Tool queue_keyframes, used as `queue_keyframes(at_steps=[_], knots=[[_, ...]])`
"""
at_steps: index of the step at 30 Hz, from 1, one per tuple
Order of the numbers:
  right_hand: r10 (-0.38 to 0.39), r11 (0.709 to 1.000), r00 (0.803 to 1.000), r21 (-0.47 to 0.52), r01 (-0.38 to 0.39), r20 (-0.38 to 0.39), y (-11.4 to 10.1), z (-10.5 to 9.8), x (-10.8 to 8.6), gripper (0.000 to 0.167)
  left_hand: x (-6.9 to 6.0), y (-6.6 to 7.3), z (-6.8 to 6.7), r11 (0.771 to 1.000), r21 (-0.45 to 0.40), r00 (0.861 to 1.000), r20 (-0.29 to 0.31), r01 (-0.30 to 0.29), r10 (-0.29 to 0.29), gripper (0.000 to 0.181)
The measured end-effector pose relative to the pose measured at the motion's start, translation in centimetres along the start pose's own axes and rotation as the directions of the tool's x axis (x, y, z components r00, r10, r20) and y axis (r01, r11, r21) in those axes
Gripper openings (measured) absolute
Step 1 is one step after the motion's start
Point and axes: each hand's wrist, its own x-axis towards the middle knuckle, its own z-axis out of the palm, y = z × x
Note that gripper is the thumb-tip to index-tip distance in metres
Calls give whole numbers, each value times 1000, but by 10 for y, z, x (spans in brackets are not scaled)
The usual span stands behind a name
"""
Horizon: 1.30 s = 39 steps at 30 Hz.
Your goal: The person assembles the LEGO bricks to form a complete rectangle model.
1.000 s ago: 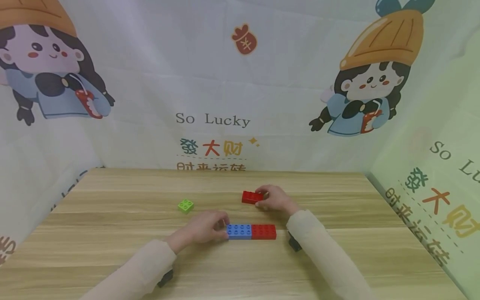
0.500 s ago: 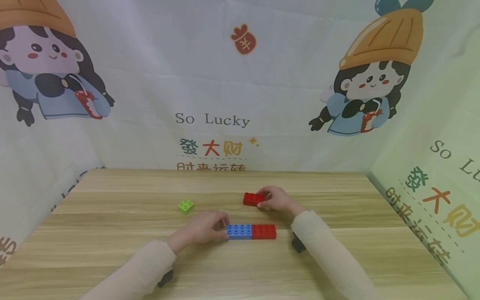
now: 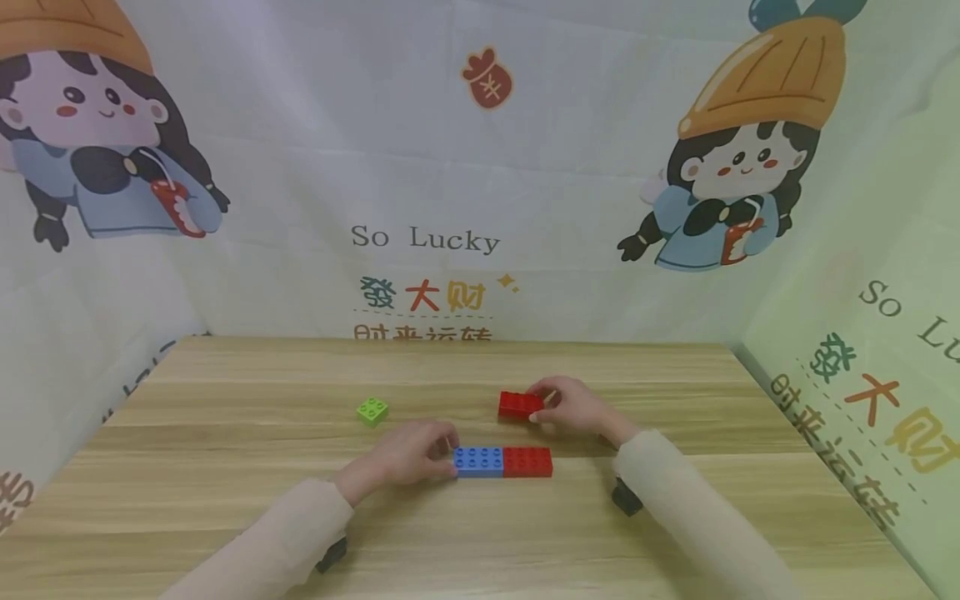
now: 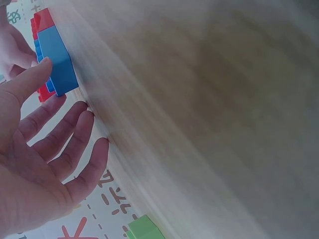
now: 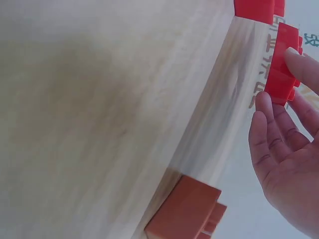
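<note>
My left hand [image 3: 415, 452] holds the left end of a blue building brick [image 3: 478, 461] between thumb and index finger. In the left wrist view its other fingers spread loosely beside the blue brick [image 4: 59, 62]. A red building brick [image 3: 528, 462] sits flush against the blue one's right end, forming one straight row. Behind this row, my right hand [image 3: 576, 408] pinches another red building brick [image 3: 517, 405] by its right end. The right wrist view shows the thumb on that red brick [image 5: 283, 62], fingertips at its lower end.
A small lime-green brick [image 3: 372, 411] lies on the wooden table [image 3: 480, 542], behind the left hand. Close to the right wrist camera sits a brownish-red brick [image 5: 185, 209], which I cannot make out in the head view. Printed cloth [image 3: 420, 167] walls surround the table.
My right hand has moved a little to the right and toward me, bringing the red brick along. The left hand, the blue-and-red row and the green brick stay in place.
</note>
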Motion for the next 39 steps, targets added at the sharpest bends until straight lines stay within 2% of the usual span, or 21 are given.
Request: queue_keyframes(at_steps=[3, 10, 15, 23, 29, 39], knots=[[-7, 1000, 1000, 19, 6, 9, -1, -2, -7, 34, 0, 0, 0, 1000, 2, 1000, -1, 1, -1, 27], [-126, 991, 991, 38, 124, 52, 3, -6, -20, 34, 0, -1, 1, 1000, 13, 1000, -11, -14, 14, 26], [-136, 991, 988, 26, 135, 67, 5, -6, -28, 34, 0, -2, 1, 1000, 22, 1000, -17, -22, 23, 26], [-206, 978, 976, 25, 205, 66, 0, -7, -39, 35, 0, -2, 2, 1000, 19, 1000, -16, -14, 14, 27], [-202, 979, 976, 23, 200, 79, -4, -4, -47, 38, -1, 0, 1, 1000, 17, 1000, -16, -11, 12, 27], [-223, 975, 974, 6, 223, 45, -12, 5, -55, 39, 0, 1, 0, 1000, 21, 1000, -15, -14, 14, 27]])
